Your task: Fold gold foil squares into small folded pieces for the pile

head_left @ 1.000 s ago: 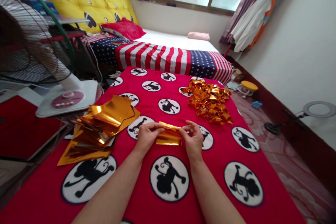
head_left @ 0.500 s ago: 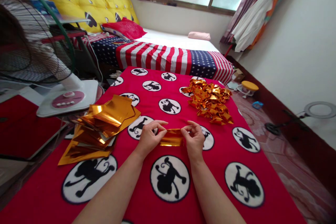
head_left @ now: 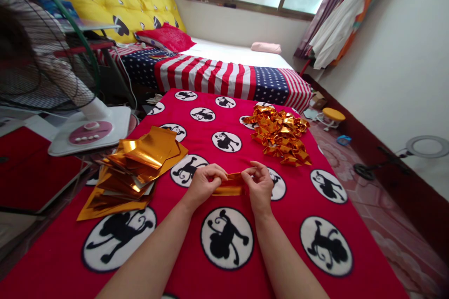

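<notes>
Between my hands lies a small sheet of shiny gold foil paper [head_left: 228, 190], creased into a narrow strip. My left hand [head_left: 205, 182] pinches its upper left edge between thumb and fingers. At the opposite end my right hand [head_left: 258, 183] grips the upper right corner the same way. To the left is a loose stack of flat gold foil sheets [head_left: 136, 163], fanned unevenly. A heap of folded gold foil pieces [head_left: 280, 133] sits at the far right of the red cloth [head_left: 280, 243], which is printed with black monkey figures in white circles.
A fan [head_left: 89, 126] with a white base stands at the left, close to the foil stack. Beyond the cloth is a bed with a flag-patterned cover [head_left: 210, 72]. On the floor at right are a yellow stool [head_left: 333, 114] and a ring-shaped stand [head_left: 426, 146].
My left hand has shifted slightly right and down along the foil's upper edge, its fingers curling closer over it. The right hand stays almost where it was.
</notes>
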`<action>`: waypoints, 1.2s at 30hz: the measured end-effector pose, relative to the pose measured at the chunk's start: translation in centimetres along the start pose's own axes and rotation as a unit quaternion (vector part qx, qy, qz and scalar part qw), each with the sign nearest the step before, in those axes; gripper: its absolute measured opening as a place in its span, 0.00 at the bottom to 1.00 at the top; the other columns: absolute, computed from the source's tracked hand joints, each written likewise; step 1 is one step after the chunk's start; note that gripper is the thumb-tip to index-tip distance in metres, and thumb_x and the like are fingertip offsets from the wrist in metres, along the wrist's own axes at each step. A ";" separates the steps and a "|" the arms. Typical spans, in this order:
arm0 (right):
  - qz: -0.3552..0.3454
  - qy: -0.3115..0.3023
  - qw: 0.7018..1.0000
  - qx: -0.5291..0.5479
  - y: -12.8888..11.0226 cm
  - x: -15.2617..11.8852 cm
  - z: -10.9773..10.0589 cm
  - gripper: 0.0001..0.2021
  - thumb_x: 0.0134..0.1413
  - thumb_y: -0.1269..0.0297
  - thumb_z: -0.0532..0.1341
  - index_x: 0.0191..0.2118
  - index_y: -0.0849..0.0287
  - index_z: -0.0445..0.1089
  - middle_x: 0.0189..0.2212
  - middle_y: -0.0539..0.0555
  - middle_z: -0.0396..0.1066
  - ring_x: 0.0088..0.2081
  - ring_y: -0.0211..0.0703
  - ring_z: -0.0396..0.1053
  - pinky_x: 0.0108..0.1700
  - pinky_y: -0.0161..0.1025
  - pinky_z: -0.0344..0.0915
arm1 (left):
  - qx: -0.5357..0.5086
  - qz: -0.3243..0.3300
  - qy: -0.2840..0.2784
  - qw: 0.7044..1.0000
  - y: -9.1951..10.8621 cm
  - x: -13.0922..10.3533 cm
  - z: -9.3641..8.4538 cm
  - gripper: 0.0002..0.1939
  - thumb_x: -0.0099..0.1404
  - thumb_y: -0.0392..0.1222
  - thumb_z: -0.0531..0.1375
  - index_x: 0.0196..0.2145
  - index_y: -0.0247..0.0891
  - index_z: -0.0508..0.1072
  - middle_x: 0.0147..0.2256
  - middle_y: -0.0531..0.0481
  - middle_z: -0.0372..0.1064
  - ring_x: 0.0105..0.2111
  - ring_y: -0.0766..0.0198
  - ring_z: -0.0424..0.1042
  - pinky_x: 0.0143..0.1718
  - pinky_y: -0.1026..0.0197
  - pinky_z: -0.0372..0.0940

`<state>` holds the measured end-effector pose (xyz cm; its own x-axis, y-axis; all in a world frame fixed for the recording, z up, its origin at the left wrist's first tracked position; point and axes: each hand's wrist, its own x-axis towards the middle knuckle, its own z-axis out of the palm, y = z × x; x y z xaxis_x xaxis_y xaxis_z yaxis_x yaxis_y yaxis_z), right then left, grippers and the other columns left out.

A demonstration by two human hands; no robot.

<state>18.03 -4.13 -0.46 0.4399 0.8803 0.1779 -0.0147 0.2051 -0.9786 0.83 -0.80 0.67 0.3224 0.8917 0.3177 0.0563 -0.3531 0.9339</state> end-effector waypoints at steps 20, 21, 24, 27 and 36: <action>-0.010 -0.043 0.999 -0.014 -0.4 -0.2 0.4 0.17 0.47 0.67 0.67 0.45 0.57 0.66 0.26 0.47 0.71 0.29 0.38 0.69 0.33 0.35 0.64 | 0.154 -0.016 0.144 0.977 -0.1 -0.2 1.6 0.11 0.54 0.42 0.67 0.21 0.36 0.71 0.24 0.52 0.70 0.24 0.68 0.67 0.27 0.66 0.62; -0.008 -0.046 0.999 -0.014 -0.4 -0.2 0.4 0.17 0.47 0.67 0.67 0.45 0.57 0.66 0.26 0.47 0.71 0.29 0.38 0.69 0.33 0.35 0.64 | 0.154 -0.029 0.147 0.977 -0.3 -0.2 1.6 0.10 0.54 0.42 0.67 0.22 0.36 0.71 0.24 0.52 0.70 0.24 0.68 0.67 0.27 0.66 0.62; -0.007 -0.056 0.998 -0.010 -0.4 -0.3 0.5 0.18 0.48 0.67 0.66 0.46 0.56 0.66 0.26 0.47 0.71 0.29 0.38 0.69 0.34 0.35 0.65 | 0.128 -0.072 0.154 0.977 -0.7 -0.1 1.5 0.10 0.52 0.42 0.68 0.28 0.36 0.72 0.25 0.53 0.70 0.25 0.67 0.70 0.28 0.67 0.64; -0.007 -0.059 0.998 -0.013 -0.3 -0.3 0.4 0.17 0.48 0.67 0.67 0.45 0.57 0.66 0.26 0.47 0.71 0.29 0.38 0.70 0.34 0.35 0.65 | 0.100 -0.081 0.133 0.983 -1.0 0.1 1.2 0.15 0.51 0.40 0.69 0.37 0.37 0.75 0.28 0.52 0.73 0.28 0.66 0.72 0.31 0.66 0.66; -0.002 -0.052 0.998 -0.019 0.2 -0.3 0.2 0.15 0.46 0.63 0.68 0.42 0.57 0.69 0.27 0.49 0.72 0.29 0.39 0.70 0.33 0.36 0.66 | 0.074 -0.013 0.055 0.996 -0.6 0.3 0.8 0.03 0.58 0.36 0.64 0.30 0.38 0.80 0.28 0.48 0.75 0.28 0.65 0.72 0.30 0.65 0.65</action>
<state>17.68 -4.25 -0.65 0.3451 0.9192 0.1898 0.0211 0.1946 -0.9807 1.60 -0.57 0.03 0.2135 0.9239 0.3175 0.2042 -0.3600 0.9103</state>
